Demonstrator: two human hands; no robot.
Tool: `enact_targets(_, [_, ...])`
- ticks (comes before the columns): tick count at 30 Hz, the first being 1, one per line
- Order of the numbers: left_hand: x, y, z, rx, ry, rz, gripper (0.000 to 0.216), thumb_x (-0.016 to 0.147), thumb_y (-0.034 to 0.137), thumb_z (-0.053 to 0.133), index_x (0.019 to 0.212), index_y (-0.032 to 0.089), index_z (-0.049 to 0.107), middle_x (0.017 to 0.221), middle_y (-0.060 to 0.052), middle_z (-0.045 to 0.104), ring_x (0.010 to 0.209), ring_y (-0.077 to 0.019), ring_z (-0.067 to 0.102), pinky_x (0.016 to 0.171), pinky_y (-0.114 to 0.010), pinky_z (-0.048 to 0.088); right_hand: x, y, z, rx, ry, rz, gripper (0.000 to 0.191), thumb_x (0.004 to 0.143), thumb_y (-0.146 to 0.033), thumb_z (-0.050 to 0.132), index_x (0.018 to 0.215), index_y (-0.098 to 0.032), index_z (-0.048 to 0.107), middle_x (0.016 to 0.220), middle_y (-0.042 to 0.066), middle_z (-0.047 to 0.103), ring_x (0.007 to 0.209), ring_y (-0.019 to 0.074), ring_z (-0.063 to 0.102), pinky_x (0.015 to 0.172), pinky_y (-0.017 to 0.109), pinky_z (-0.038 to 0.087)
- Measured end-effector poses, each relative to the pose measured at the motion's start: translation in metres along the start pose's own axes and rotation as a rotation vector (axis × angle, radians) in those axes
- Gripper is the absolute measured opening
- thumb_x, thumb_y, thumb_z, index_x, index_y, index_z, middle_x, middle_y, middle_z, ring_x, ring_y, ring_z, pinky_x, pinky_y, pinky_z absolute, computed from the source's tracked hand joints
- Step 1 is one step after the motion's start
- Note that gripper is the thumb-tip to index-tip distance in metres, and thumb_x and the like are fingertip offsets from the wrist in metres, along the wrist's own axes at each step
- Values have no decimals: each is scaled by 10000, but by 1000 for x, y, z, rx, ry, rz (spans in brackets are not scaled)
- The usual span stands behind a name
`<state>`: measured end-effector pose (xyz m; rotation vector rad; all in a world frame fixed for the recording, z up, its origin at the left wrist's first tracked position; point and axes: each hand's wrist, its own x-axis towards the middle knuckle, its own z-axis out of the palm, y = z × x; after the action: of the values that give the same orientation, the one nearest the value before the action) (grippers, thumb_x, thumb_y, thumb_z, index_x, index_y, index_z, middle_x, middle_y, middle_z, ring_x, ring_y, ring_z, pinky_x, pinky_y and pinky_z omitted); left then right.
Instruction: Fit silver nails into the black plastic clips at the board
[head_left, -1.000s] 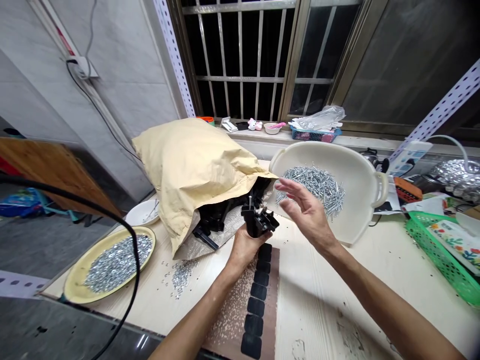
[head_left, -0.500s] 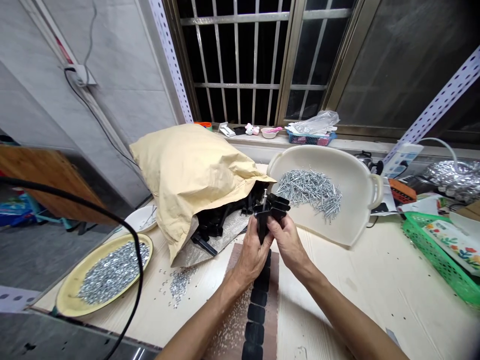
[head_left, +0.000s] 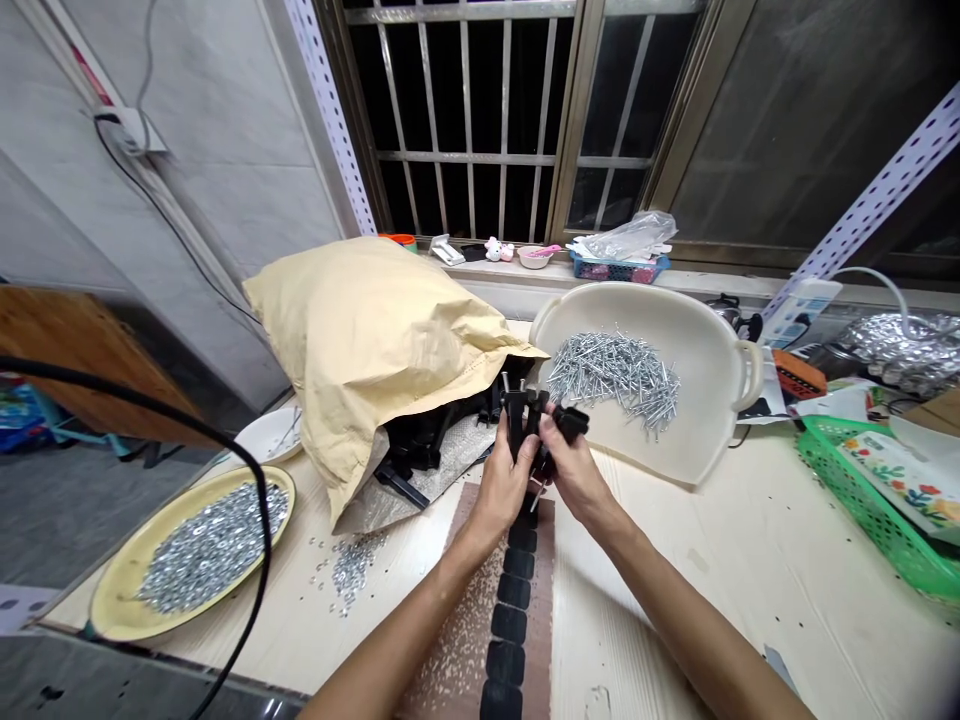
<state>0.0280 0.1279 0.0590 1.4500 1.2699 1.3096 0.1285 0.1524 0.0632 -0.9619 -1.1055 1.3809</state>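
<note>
My left hand (head_left: 501, 485) is closed around black plastic pieces (head_left: 516, 425), from which long silvery screws stick up. Touching it, my right hand (head_left: 576, 475) grips another black plastic piece (head_left: 571, 424) that points to the upper right. A screw (head_left: 537, 497) slants down below the fingers. The exact shape of the pieces is partly hidden by my hands. Just behind lies a paper sack (head_left: 382, 340), its mouth showing more black plastic parts (head_left: 424, 445). Under my hands, a row of black rounded squares (head_left: 510, 622) runs along a brown board (head_left: 465, 625).
A white basin (head_left: 709, 400) with many long screws (head_left: 615, 375) stands behind on the right. At left, a yellow dish (head_left: 105, 610) holds washers (head_left: 217, 545); loose washers (head_left: 351, 572) lie nearby. A green basket (head_left: 862, 510) sits far right. A black cable (head_left: 264, 540) crosses the left side.
The black pieces have been turned between my hands; more screw ends now show above, and one slants below. My right hand's piece tilts further right. The view has shifted slightly.
</note>
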Motion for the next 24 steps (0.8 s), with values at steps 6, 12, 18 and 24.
enact_targets(6, [2, -6, 2, -5, -136, 92, 638, 782, 172, 535, 1397, 182, 367, 1379, -102, 487, 1321, -242, 390, 1113, -382, 278, 6, -5, -6, -44, 69, -128, 403, 752, -489, 659, 973, -157, 602, 892, 33, 658, 803, 175, 606, 742, 300, 502])
enact_targets(12, [6, 5, -12, -290, -382, -145, 509, 767, 185, 548, 1274, 182, 510, 1183, -73, 621, 1086, -223, 564, 974, -371, 419, 7, 6, -19, -406, 212, -278, 388, 748, -419, 665, 1027, -165, 575, 955, 63, 661, 861, 203, 616, 798, 345, 497])
enact_targets(18, [14, -10, -14, -45, -151, -72, 297, 876, 266, 395, 1042, 162, 618, 982, -74, 657, 885, -190, 601, 861, -342, 462, 4, 19, -18, -466, 69, -461, 402, 777, -283, 622, 1166, -197, 565, 1149, 77, 628, 1035, 217, 596, 939, 370, 447])
enact_targets(24, [10, -35, -10, 355, -225, -52, 383, 808, 118, 348, 1087, 144, 610, 914, -75, 659, 849, -200, 609, 829, -340, 473, 8, 48, -22, -369, 46, -345, 418, 746, -278, 648, 1149, -193, 578, 1133, 72, 642, 1052, 230, 595, 963, 405, 438])
